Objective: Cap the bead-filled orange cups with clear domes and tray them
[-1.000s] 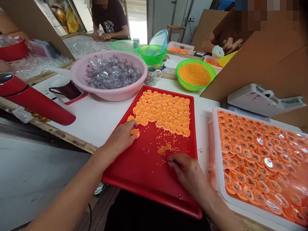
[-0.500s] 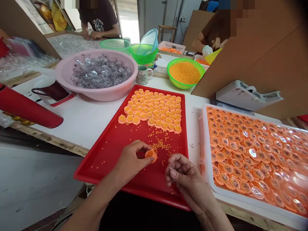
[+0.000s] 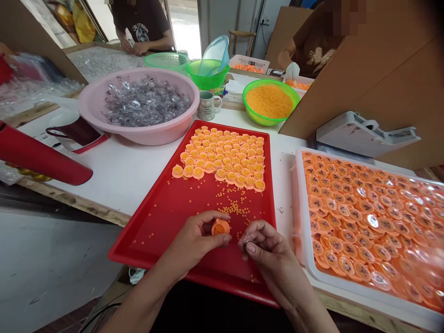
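Observation:
Over the near half of the red tray, my left hand grips a small orange toy cup between thumb and fingers. Its mouth is tilted toward me, and orange bits show inside. Just right of it, my right hand is closed in a pinch on a small clear plastic piece, mostly covered by the fingers. Rows of filled orange cups on saucers cover the tray's far half. Loose orange pellets lie scattered on the red surface beyond my hands.
A pink basin of clear plastic pieces stands at back left, beside a grey mug. Behind the tray is a green bowl of orange pellets. A white-rimmed bin of covered cups sits right. Two people work across the table.
My left hand has turned the orange cup so its mouth faces me more, shifting it slightly. My right hand keeps its pinch in nearly the same place. The view has shifted a little.

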### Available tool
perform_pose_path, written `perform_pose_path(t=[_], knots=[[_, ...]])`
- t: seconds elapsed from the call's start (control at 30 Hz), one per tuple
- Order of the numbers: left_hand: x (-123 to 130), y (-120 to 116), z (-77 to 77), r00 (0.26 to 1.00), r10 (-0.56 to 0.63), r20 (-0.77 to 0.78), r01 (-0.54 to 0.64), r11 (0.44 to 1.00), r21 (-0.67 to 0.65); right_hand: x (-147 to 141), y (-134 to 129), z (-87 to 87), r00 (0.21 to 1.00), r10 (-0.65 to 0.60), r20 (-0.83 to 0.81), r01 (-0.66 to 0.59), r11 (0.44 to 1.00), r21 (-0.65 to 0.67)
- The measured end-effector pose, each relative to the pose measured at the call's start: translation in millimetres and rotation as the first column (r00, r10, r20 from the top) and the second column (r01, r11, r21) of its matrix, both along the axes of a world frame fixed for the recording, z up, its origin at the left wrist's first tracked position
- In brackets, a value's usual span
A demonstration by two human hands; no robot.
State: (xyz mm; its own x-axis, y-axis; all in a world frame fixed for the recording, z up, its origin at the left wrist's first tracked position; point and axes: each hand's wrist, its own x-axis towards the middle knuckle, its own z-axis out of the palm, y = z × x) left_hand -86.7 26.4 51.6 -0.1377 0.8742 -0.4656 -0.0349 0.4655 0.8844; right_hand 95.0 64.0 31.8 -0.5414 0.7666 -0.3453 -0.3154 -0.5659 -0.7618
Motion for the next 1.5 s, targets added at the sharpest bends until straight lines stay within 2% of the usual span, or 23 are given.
perform_pose_path(t=[0.1,0.2,0.3,0.53,0.63,0.7,0.77,0.87,0.93,1.0,1.07,1.13,1.27,1.33,1.4,1.5], knots=[[2,-3,-2.8,0.979,0.065,0.194,-0.063,0.998,-0.017,-2,0,-2.7,0.994,-0.05,0.097,0.044,0.997,0.058],[3,-6,-6.6,0.909,0.104,0.404,-0.098,0.995,-0.037,-4,1,-8.1,0.987,-0.078,0.139,0.061,0.991,0.122],[4,-9,-7.2,0.887,0.131,0.443,-0.122,0.991,-0.048,-5,2,-12.5,0.984,-0.075,0.16,0.051,0.988,0.149],[12,-12,-6.4,0.955,0.115,0.273,-0.126,0.992,0.021,-5,7,-14.8,0.942,-0.023,0.334,-0.063,0.967,0.245],[17,-12,-11.0,0.968,0.118,0.22,-0.128,0.991,0.031,-5,4,-13.8,0.901,-0.075,0.427,-0.087,0.934,0.347],[20,-12,-13.4,0.977,0.103,0.184,-0.115,0.992,0.058,-5,1,-13.3,0.856,-0.163,0.49,-0.102,0.877,0.47],[22,-13,-14.4,0.995,0.055,0.079,-0.064,0.991,0.118,-4,-2,-12.8,0.815,-0.249,0.523,-0.121,0.81,0.574],[25,-17,-15.0,0.992,-0.01,-0.125,0.036,0.977,0.211,-2,-6,-11.4,0.785,-0.352,0.51,-0.139,0.701,0.699],[27,-19,-15.2,0.98,-0.007,-0.198,0.065,0.956,0.287,-1,-8,-10.1,0.771,-0.403,0.494,-0.164,0.623,0.765],[28,-21,-15.3,0.974,0.012,-0.227,0.077,0.924,0.375,-1,-9,-8.9,0.756,-0.426,0.496,-0.185,0.588,0.787],[28,-23,-15.3,0.971,0.034,-0.238,0.073,0.901,0.427,0,-9,-7.8,0.743,-0.441,0.503,-0.172,0.601,0.78],[29,-23,-15.6,0.972,0.041,-0.231,0.061,0.906,0.419,0,-10,-6.8,0.729,-0.474,0.493,-0.151,0.592,0.792],[30,-21,-15.4,0.976,0.034,-0.215,0.061,0.906,0.42,1,-11,-4.7,0.746,-0.503,0.437,-0.205,0.451,0.869],[30,-20,-13.7,0.974,0.039,-0.225,0.071,0.884,0.461,1,-12,-4.1,0.745,-0.516,0.423,-0.191,0.442,0.877],[31,-18,-11.2,0.967,0.057,-0.25,0.078,0.863,0.499,1,-12,-3.7,0.732,-0.516,0.445,-0.189,0.474,0.86],[33,-17,-8.3,0.949,0.088,-0.303,0.09,0.845,0.528,1,-13,-3.2,0.732,-0.476,0.488,-0.253,0.475,0.843]])
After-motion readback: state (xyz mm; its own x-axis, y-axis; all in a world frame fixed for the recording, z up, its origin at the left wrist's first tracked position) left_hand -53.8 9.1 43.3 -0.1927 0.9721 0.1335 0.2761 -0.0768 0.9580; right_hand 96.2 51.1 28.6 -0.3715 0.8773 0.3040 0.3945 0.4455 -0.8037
